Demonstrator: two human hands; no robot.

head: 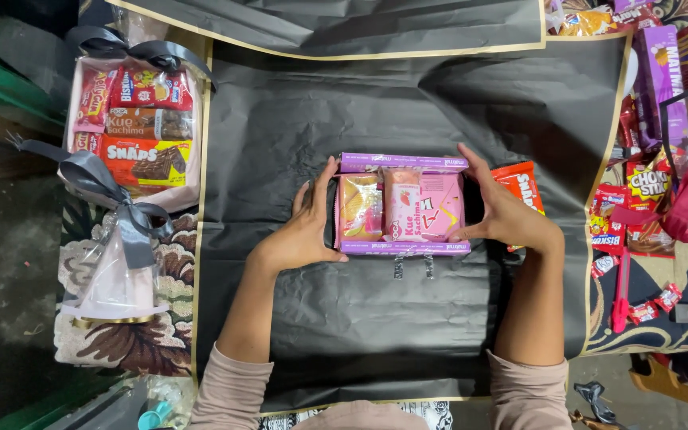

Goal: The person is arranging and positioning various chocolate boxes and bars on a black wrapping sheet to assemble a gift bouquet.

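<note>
Two bare hands press in on a small bundle of snack packs [402, 204] from opposite sides. The left hand [308, 227] lies flat against the bundle's left edge, fingers straight and together with the thumb up at the top corner, pressing rather than curling round anything. The right hand [497, 211] meets the right edge the same way, its fingers spread along the side and the thumb hooked near the lower corner. Between the fingertips of both hands sit a yellow-orange biscuit pack [361, 208], a pink strawberry-printed pack [402, 205] and a pink box [443, 205], framed above and below by two long purple packs [404, 162]. Under the right palm an orange-red wrapper [519, 181] pokes out, touching the hand. Everything rests on a wide sheet of black wrapping paper [344, 318] with a gold border.

Well away from the left fingers, a finished snack bouquet [138, 119] tied with grey ribbon [113, 195] lies on a patterned cloth. Far beyond the right fingers, loose snack packets [646, 183] are scattered, with a red stick-like tool [621, 291] beside them.
</note>
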